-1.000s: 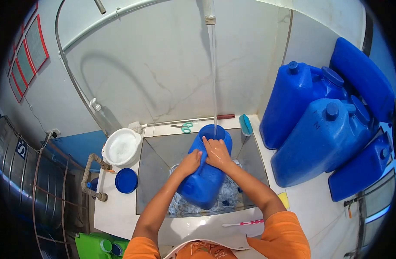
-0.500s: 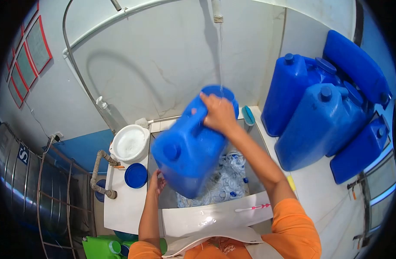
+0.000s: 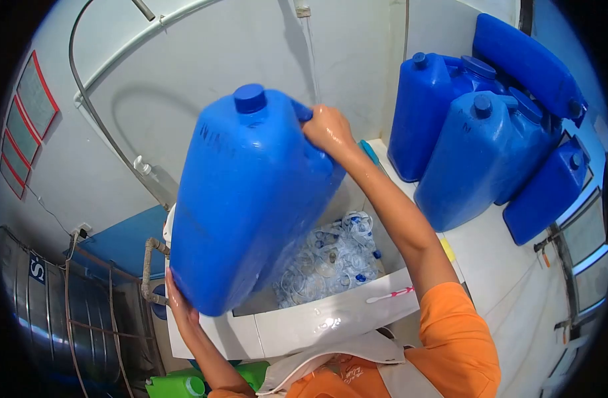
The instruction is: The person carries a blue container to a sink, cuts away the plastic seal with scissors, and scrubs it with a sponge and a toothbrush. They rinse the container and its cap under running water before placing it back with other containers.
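Note:
A large blue jerrycan (image 3: 244,192) with a small screw cap (image 3: 250,98) is held up, tilted, over the left part of the sink (image 3: 267,302). My right hand (image 3: 329,127) is closed around its handle at the upper right. Low on the left, my left hand (image 3: 179,298) bears against the jerrycan's bottom corner, some fingers hidden behind it. Beneath, the sink holds a heap of clear plastic pieces (image 3: 327,262) with several blue caps, too jumbled to tell their exact kind. Water runs from a pipe (image 3: 302,9) behind the jerrycan.
Several blue jerrycans (image 3: 463,159) stand on the counter at the right. A pink and white brush (image 3: 391,294) lies on the sink's front edge, with a yellow item (image 3: 448,249) nearby. At left are a pump bottle (image 3: 151,171), pipework (image 3: 149,265) and a metal tank (image 3: 58,312).
The jerrycan has risen out from under the running water, moved left and turned cap end up. Both hands travel with it, the left staying at the bottom. The camera view has shifted.

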Demonstrator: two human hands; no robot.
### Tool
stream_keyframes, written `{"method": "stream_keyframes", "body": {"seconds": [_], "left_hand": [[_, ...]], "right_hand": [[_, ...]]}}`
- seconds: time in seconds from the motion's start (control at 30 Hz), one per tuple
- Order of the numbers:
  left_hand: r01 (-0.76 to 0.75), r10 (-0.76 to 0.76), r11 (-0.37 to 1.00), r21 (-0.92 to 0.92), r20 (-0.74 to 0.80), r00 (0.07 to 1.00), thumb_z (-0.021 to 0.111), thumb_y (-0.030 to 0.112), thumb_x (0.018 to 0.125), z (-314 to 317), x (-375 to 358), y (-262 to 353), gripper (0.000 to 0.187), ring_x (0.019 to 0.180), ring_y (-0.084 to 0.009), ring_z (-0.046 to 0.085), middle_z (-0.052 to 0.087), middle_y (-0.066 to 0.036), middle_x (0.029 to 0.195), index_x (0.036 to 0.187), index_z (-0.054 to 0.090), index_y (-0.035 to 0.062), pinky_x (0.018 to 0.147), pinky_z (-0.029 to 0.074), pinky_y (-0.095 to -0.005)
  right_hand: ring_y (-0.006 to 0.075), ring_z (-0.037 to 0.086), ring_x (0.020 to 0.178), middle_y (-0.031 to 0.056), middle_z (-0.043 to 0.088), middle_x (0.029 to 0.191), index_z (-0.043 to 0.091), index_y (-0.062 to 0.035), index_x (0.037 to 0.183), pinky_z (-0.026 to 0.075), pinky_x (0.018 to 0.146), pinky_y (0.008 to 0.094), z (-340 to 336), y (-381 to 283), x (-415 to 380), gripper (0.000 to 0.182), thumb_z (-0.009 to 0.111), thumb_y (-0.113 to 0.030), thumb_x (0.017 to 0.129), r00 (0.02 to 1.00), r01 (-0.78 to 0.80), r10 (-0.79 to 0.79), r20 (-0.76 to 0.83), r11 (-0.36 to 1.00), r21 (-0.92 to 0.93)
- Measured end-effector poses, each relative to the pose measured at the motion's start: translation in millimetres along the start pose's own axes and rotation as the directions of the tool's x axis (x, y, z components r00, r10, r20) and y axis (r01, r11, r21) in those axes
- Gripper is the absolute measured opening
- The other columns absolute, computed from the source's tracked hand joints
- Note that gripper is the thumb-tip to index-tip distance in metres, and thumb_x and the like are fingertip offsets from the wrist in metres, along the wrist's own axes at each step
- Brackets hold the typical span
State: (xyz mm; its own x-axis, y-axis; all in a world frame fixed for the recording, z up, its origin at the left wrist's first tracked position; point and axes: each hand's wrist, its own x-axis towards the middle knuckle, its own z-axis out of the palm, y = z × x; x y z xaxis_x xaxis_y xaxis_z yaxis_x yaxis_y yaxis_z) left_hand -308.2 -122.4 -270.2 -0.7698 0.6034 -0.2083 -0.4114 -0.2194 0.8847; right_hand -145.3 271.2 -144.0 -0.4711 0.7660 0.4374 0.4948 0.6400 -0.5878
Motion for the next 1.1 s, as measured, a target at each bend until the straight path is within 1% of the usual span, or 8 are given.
{"method": "stream_keyframes", "body": {"seconds": [0.1, 0.27, 0.4, 0.63, 0.7, 0.87, 1.0, 1.1], "left_hand": [[-0.056, 0.059, 0.997, 0.053, -0.051, 0.997, 0.051, 0.055, 0.087, -11.6, 21.9, -51.5, 0.064, 0.106, -0.0205, 0.056, 0.054, -0.010, 0.122, 0.127, 0.045, 0.0064, 0.089, 0.049, -0.0362], [0.175, -0.174, 0.985, -0.003, -0.155, 0.973, 0.050, 0.054, 0.088, -42.9, -4.4, -90.3, 0.061, 0.101, -0.0227, 0.059, 0.057, -0.010, 0.119, 0.125, 0.048, 0.0048, 0.084, 0.051, -0.0345], [-0.082, 0.083, 0.996, 0.019, -0.035, 0.996, 0.049, 0.054, 0.088, 9.6, -31.0, 23.0, 0.062, 0.102, -0.0234, 0.058, 0.056, -0.014, 0.115, 0.122, 0.048, 0.0028, 0.082, 0.053, -0.0386], [-0.060, 0.043, 0.993, -0.099, -0.162, 0.986, 0.050, 0.052, 0.088, -27.3, 8.9, -81.6, 0.057, 0.101, -0.0218, 0.058, 0.055, -0.009, 0.117, 0.125, 0.047, 0.0072, 0.085, 0.050, -0.0357], [0.075, -0.074, 0.997, 0.004, -0.156, 0.985, 0.051, 0.050, 0.089, -50.1, -9.3, -71.2, 0.055, 0.101, -0.0207, 0.058, 0.058, -0.009, 0.113, 0.123, 0.050, 0.0072, 0.085, 0.049, -0.0351], [-0.209, 0.211, 0.977, 0.034, -0.200, 0.957, 0.052, 0.053, 0.086, 19.9, -29.5, 33.7, 0.062, 0.102, -0.0241, 0.058, 0.055, -0.014, 0.118, 0.123, 0.048, 0.0028, 0.085, 0.051, -0.0375], [-0.066, 0.060, 0.998, -0.021, -0.218, 0.974, 0.048, 0.052, 0.089, -42.2, 39.0, -81.1, 0.054, 0.111, -0.0215, 0.051, 0.054, -0.006, 0.119, 0.123, 0.049, 0.0097, 0.096, 0.042, -0.0352], [-0.008, 0.019, 0.998, 0.061, -0.187, 0.982, 0.047, 0.054, 0.089, -25.3, 14.8, -61.1, 0.059, 0.115, -0.0229, 0.049, 0.051, -0.008, 0.126, 0.129, 0.045, 0.0108, 0.097, 0.042, -0.0375]], "right_hand": [[0.0402, 0.063, 0.084, 0.0243, 0.065, 0.085, 0.069, 0.0005, 0.084, 0.050, 0.074, 0.0466, -7.3, 3.1, 8.7, 0.041, 0.069, -0.039, 0.074, 1.000, -0.012, 0.011, -0.023, 0.999, -0.031], [0.0391, 0.064, 0.083, 0.0237, 0.066, 0.085, 0.070, -0.0008, 0.083, 0.050, 0.073, 0.0458, 8.6, 6.0, -4.0, 0.039, 0.069, -0.038, 0.073, 0.989, 0.043, -0.016, 0.148, 0.983, -0.180], [0.0400, 0.064, 0.082, 0.0243, 0.065, 0.083, 0.069, 0.0012, 0.082, 0.050, 0.074, 0.0470, -8.8, -20.8, -6.2, 0.039, 0.069, -0.037, 0.072, 0.999, -0.036, 0.036, 0.029, 0.999, -0.005], [0.0404, 0.064, 0.081, 0.0243, 0.065, 0.083, 0.069, 0.0005, 0.081, 0.050, 0.072, 0.0481, 12.9, 4.1, 1.7, 0.038, 0.070, -0.036, 0.071, 1.000, 0.000, 0.004, 0.031, 0.993, -0.115], [0.0404, 0.064, 0.080, 0.0246, 0.065, 0.083, 0.070, -0.0005, 0.082, 0.050, 0.071, 0.0477, 17.6, 5.9, -7.3, 0.037, 0.070, -0.036, 0.070, 0.991, 0.007, 0.012, 0.130, 0.990, -0.142], [0.0402, 0.063, 0.080, 0.0243, 0.065, 0.083, 0.070, -0.0003, 0.080, 0.050, 0.071, 0.0471, -3.8, -16.0, -5.4, 0.039, 0.069, -0.038, 0.071, 0.993, -0.094, 0.093, 0.067, 0.996, 0.010], [0.0390, 0.063, 0.083, 0.0231, 0.066, 0.086, 0.069, -0.0009, 0.084, 0.049, 0.074, 0.0467, 17.8, 6.4, 1.5, 0.042, 0.069, -0.041, 0.071, 0.993, -0.087, 0.089, 0.072, 0.996, -0.027], [0.0377, 0.063, 0.090, 0.0228, 0.065, 0.094, 0.065, -0.0005, 0.097, 0.049, 0.078, 0.0450, 56.3, 63.7, -4.3, 0.047, 0.069, -0.039, 0.072, 0.989, -0.036, 0.035, 0.143, 0.999, 0.003]]}}
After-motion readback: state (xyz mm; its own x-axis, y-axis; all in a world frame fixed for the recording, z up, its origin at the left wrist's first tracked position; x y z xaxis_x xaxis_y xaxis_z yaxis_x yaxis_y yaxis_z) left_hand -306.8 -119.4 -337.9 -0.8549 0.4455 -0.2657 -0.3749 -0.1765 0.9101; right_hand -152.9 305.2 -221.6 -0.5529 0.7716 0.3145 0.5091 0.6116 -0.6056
